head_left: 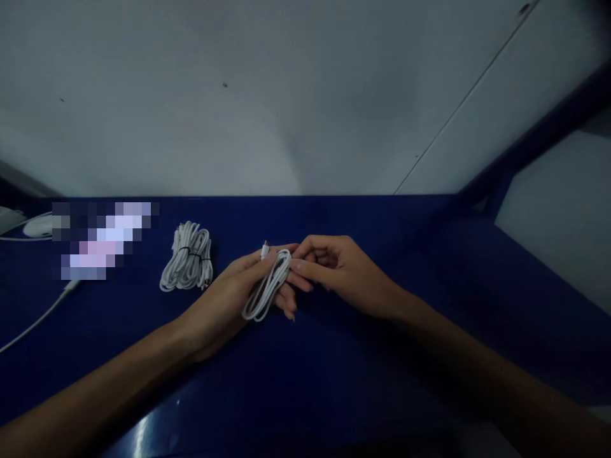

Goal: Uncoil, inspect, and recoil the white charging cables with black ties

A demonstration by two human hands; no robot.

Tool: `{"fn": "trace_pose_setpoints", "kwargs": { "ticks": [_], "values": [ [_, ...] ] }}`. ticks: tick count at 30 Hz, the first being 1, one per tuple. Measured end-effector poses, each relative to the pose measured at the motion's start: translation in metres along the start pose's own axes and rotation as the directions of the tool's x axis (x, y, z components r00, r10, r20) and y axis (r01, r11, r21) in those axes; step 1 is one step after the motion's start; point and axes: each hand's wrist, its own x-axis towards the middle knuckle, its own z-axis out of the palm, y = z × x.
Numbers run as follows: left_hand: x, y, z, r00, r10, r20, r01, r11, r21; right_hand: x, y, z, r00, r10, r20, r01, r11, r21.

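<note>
Left hand (229, 299) palm-up above the middle of the dark blue bench (363, 381), fingers (286, 302) curled around a short coiled white cable (267, 289), connector tip poking out at the top of the coil. Right hand (341, 267) just beside it, fingertips pinched on the upper end of the same coil, touching the left hand. Farther left, toward the bench's back edge, a second bundle of white cable tied with a dark band (188, 257), lying flat and apart from both hands. Near the left edge, a loose thin white cord (38, 318) trailing across the surface. Pale wall (238, 114) behind the back edge.
</note>
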Motion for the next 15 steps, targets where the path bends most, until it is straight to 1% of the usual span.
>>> {"fn": "trace_pose_setpoints", "kwargs": {
  "ticks": [2,5,8,12,15],
  "values": [
    [0.0013,-0.0011,0.0016,1.0,0.008,-0.008,-0.007,1.0,0.025,-0.0003,0.0004,0.0002,1.0,0.016,-0.02,-0.017,1.0,-0.009],
    [0.0026,-0.0031,0.0024,0.999,0.019,-0.036,-0.016,0.996,0.088,-0.0013,0.0002,0.0016,0.999,0.016,-0.041,-0.018,0.998,-0.066],
    [0.0024,-0.0042,0.002,0.999,0.015,-0.033,-0.01,0.988,0.154,-0.0018,0.0003,0.0033,0.999,0.004,-0.052,-0.008,0.996,-0.087],
    [0.001,-0.0033,0.0033,0.998,-0.017,-0.062,0.025,0.99,0.138,-0.0009,0.0008,0.004,0.995,-0.015,-0.095,0.003,0.991,-0.131],
    [-0.0003,-0.0016,0.0064,0.997,-0.031,-0.075,0.04,0.992,0.116,0.0001,0.0023,0.0035,0.996,-0.016,-0.085,0.005,0.991,-0.13]
  ]
}}
